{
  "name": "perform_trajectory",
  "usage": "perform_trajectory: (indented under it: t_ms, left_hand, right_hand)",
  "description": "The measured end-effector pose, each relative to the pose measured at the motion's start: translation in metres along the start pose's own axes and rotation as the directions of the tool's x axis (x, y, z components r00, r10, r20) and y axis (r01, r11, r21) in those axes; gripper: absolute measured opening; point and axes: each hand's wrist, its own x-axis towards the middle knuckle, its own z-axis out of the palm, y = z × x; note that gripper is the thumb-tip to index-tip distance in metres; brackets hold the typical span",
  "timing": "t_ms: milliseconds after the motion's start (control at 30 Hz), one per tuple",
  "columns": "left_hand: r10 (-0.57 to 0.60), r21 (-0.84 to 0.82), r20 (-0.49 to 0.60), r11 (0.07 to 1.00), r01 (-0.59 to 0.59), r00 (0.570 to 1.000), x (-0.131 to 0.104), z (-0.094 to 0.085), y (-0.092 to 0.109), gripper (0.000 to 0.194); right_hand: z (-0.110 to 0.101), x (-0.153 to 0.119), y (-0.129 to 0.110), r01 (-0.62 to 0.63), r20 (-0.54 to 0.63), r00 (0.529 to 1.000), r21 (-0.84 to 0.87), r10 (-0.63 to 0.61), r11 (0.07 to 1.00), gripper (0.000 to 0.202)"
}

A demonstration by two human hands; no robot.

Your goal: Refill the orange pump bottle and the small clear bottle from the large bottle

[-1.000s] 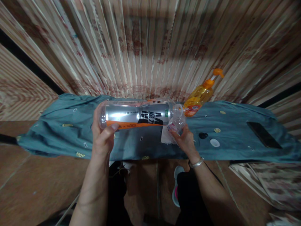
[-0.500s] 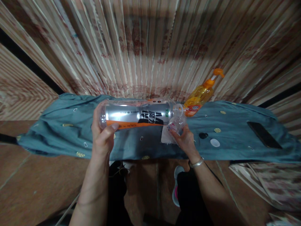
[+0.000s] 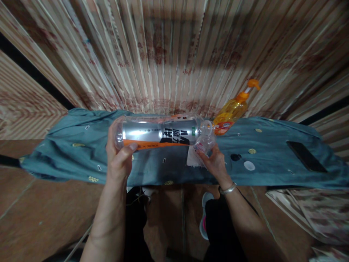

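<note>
A large clear plastic bottle [image 3: 147, 133] with a silver and orange label lies sideways between my hands, its uncapped mouth to the right. My left hand [image 3: 119, 151] grips the base end, thumb along the label's lower edge. Around the neck end, my right hand [image 3: 214, 160] is closed, with most of its fingers hidden behind the clear plastic. Below the neck shows a pale cloth or paper piece [image 3: 194, 159], partly covered by the bottle and the right hand; whether that hand touches it I cannot tell.
An orange pump bottle [image 3: 230, 112] of yellow liquid stands behind the bottle's mouth. On the teal cloth [image 3: 152, 167] lie a small black object [image 3: 236, 157], a white disc [image 3: 249, 165] and a dark phone [image 3: 305, 156]. A pleated curtain [image 3: 169, 54] hangs behind.
</note>
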Motion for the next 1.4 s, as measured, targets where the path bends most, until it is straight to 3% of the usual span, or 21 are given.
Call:
perform_trajectory:
  t_ms: [200,500,700,1000,1400]
  left_hand:
    - [0.008,0.014,0.002,1.000,-0.008,1.000,-0.0003,0.0002,-0.0007,0.074]
    - [0.003,0.002,-0.006,1.000,-0.003,1.000,-0.0009,0.0020,0.0003,0.077]
    - [-0.018,-0.052,-0.075,0.999,0.014,0.997,0.0003,0.0047,0.0007,0.082]
    - [0.057,0.027,-0.020,0.998,-0.056,0.998,0.0006,0.0020,-0.0040,0.074]
    - [0.048,0.058,0.010,0.997,-0.049,0.999,-0.0007,-0.0019,-0.0080,0.080]
  right_hand:
    - [-0.0002,-0.0003,-0.0004,-0.002,0.010,1.000,-0.005,0.002,1.000,0.056]
    - [-0.0008,0.0002,-0.0021,0.005,0.012,1.000,0.009,-0.005,1.000,0.064]
    - [-0.0009,-0.0009,-0.0023,0.013,-0.008,1.000,0.033,-0.012,0.999,0.065]
    - [0.0013,-0.0002,0.0022,0.010,-0.014,1.000,0.028,-0.010,1.000,0.070]
    - [0.0001,0.0014,0.0034,-0.012,0.009,1.000,0.021,0.011,1.000,0.072]
